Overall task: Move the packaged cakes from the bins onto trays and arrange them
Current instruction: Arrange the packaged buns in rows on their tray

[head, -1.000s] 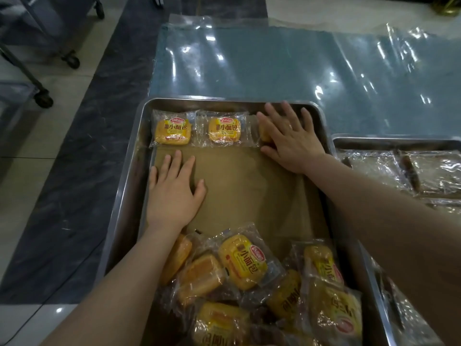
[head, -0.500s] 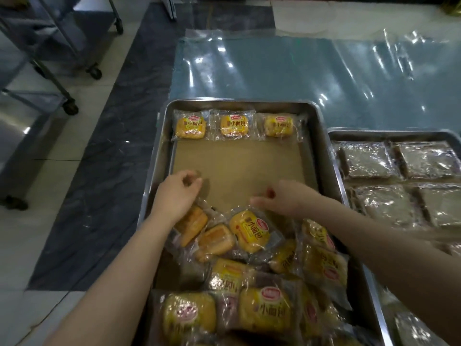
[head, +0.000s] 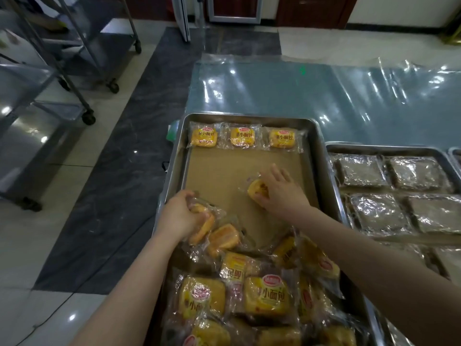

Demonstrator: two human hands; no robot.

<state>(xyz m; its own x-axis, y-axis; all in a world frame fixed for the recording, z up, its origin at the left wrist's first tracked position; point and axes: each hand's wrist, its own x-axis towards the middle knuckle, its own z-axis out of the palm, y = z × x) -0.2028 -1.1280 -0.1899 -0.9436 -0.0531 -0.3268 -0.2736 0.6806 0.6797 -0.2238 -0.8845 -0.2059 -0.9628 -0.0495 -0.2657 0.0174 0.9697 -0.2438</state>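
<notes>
A steel tray [head: 314, 136] lined with brown paper holds a row of three yellow packaged cakes [head: 242, 137] along its far edge. A loose pile of the same cakes [head: 264, 293] fills the near end. My left hand [head: 178, 216] is closed around one wrapped cake [head: 205, 224] at the pile's left edge. My right hand [head: 282, 192] grips another wrapped cake [head: 258, 189] over the bare paper in the middle of the tray.
A second steel tray [head: 389, 148] to the right holds several dark cakes in shiny wrap. Clear plastic sheeting [head: 324, 96] covers the table beyond. Wheeled metal racks [head: 62, 78] stand on the floor at the left.
Both hands reached into the pile and each took hold of a cake. My right hand has carried its cake up over the bare paper; the view has pulled back.
</notes>
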